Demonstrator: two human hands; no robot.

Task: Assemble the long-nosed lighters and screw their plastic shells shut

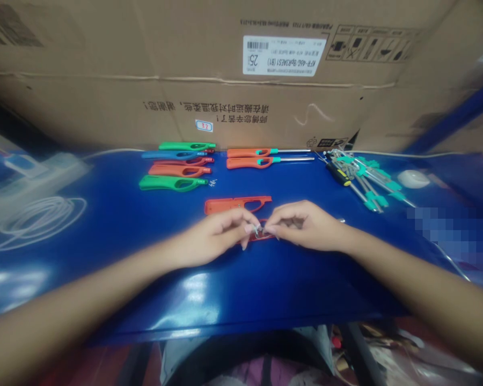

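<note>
My left hand [223,233] is closed in a pinch on a small pale part [258,231], too small and blurred to name. Fingertip to fingertip with it, my right hand [308,225] is also closed in a pinch; what it grips is hidden. Beneath both hands lies a red lighter shell half [269,236], partly covered by the fingers. Just behind the hands, an orange-red lighter shell half [225,205] rests on the blue table [233,300].
At the back left lie several coloured lighter casings [165,183]; two orange lighters with metal tubes [247,162] lie beside them. Right are a yellow-black screwdriver [338,174], a pile of metal tubes with teal ends [366,177] and a white object [413,179]. A coiled white cable [44,214] lies left; a cardboard wall [124,64] stands behind.
</note>
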